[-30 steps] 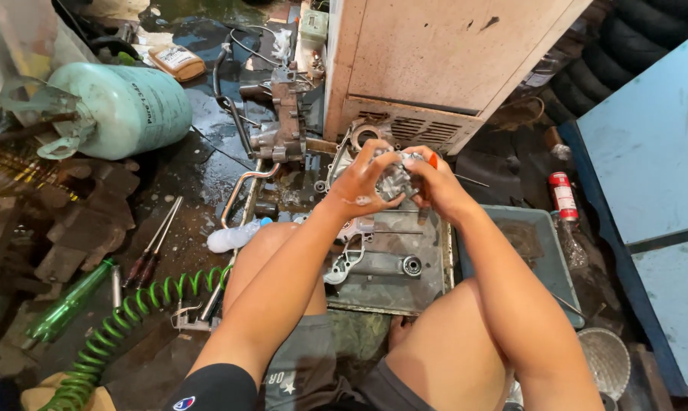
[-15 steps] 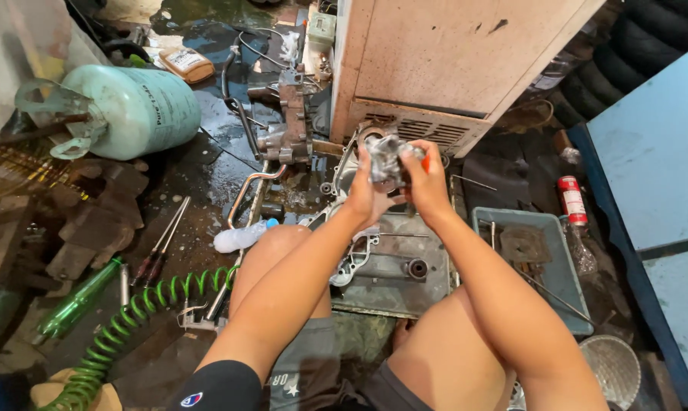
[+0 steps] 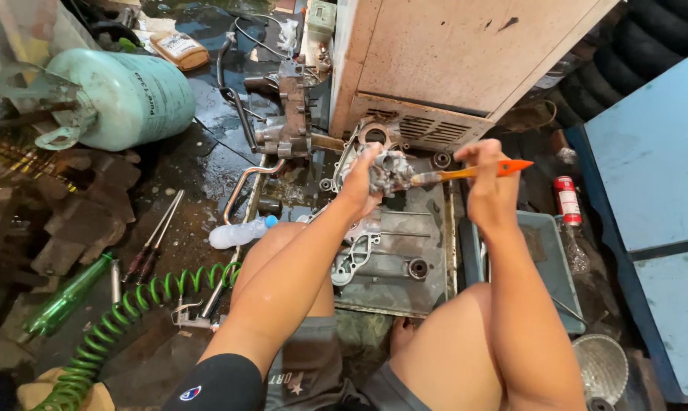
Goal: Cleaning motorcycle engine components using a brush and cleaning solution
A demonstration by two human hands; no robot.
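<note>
A pale green gas cylinder (image 3: 127, 99) lies far left, a coiled green hose (image 3: 115, 320) below it. The left hand (image 3: 363, 183) grips a small metal part (image 3: 389, 171) above the metal tray (image 3: 427, 236); the right hand (image 3: 490, 186) holds an orange-handled brush (image 3: 469, 173), bristles touching the part.

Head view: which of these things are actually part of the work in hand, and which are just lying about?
In hand:
- small metal engine part, held by the left hand
- orange-handled brush, held by the right hand, bristles at the part
- metal tray below the hands

Lying about:
- pale green gas cylinder
- green coiled hose
- plastic bottle
- red can
- screwdrivers
</note>
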